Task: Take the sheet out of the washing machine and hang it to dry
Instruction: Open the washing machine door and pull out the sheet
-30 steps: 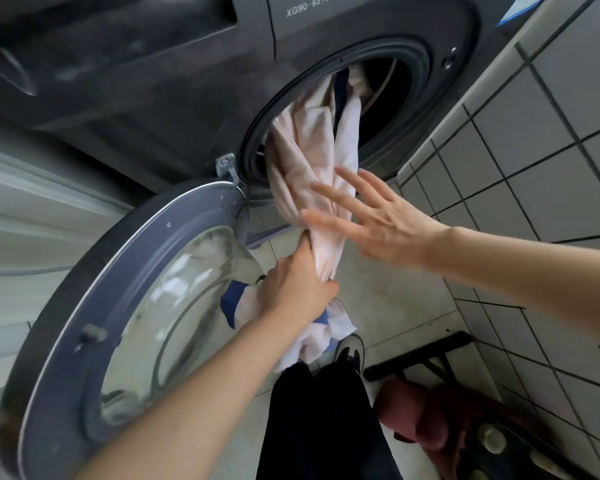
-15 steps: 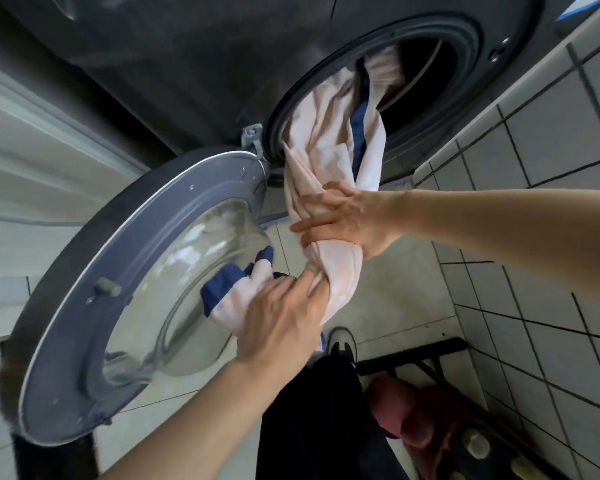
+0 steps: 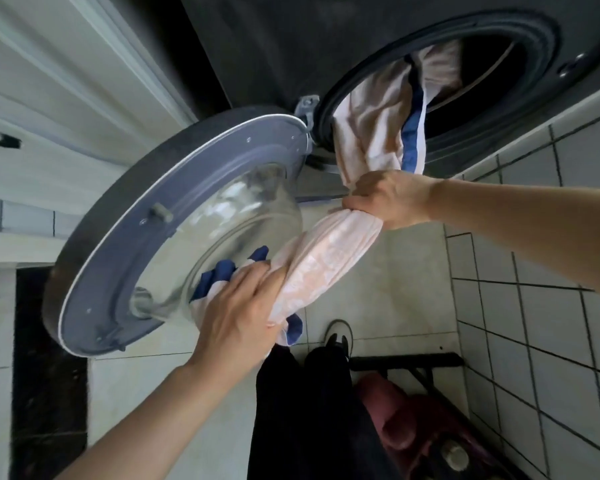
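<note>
At far left stands a pale panelled wall (image 3: pixel 66 109), with a dark gap low beside it. Next comes the door (image 3: pixel 174 233) of the washer, swung wide open on its hinge (image 3: pixel 305 105), its grey rim ringing a bulging clear window. In front of that window the left hand (image 3: pixel 238 320) has its fingers curled round the lower end of the sheet (image 3: pixel 326 258), gripping a bunch of pale pink cloth with dark blue and white folds poking out on both sides of the fist. From there the sheet runs up and to the right as a twisted rope to the right hand (image 3: pixel 392 197), which is closed round it just below the drum opening, knuckles up. Above that hand the cloth fans out and passes over the lip of the opening into the dark washer (image 3: pixel 326 46), so part of the sheet is inside the drum and part is outside, held in the air between the two hands. Below the hands are the person's dark trousers (image 3: pixel 312 410) and a shoe (image 3: pixel 338 336) on the pale tiled floor (image 3: pixel 395 289). Right of these lies a dark frame with reddish things on it, and at far right a white tiled wall (image 3: pixel 551 323).
</note>
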